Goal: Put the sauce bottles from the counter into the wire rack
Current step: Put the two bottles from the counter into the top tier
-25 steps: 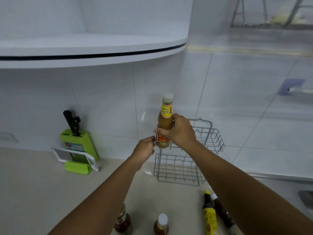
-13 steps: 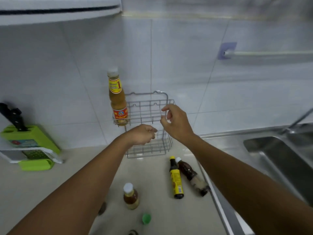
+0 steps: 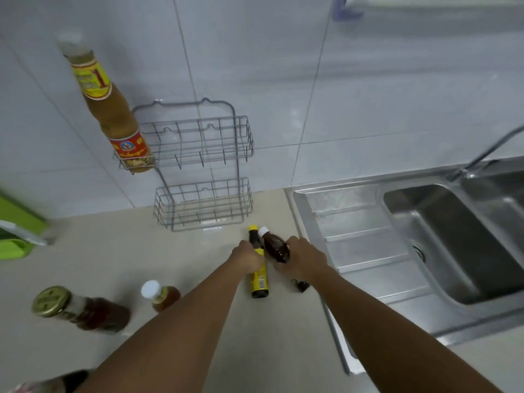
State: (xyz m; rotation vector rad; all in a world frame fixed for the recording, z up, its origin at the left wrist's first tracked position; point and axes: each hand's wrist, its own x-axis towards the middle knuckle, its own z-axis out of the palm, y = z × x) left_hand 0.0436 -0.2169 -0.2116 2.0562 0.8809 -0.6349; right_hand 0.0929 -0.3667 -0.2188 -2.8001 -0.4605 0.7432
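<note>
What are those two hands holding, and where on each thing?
Left hand grips the yellow-labelled bottle around its upper body; right hand grips the brown bottle at its lower body.

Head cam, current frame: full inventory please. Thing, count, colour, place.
wire rack: 1, grey, two tiers, against the wall tiles
tall sauce bottle: 1, amber with yellow and red labels, upper tier's left end
yellow-label bottle: 1, dark, lying on the counter under the left hand
brown bottle: 1, white cap, lying beside it at the right hand
gold-lid bottle: 1, dark red, counter front left
small white-cap bottle: 1, amber, counter
green object: 1, left edge, blurred
sink: 1, steel, right
left hand: 1, closed on the yellow-label bottle
right hand: 1, on the brown bottle
</note>
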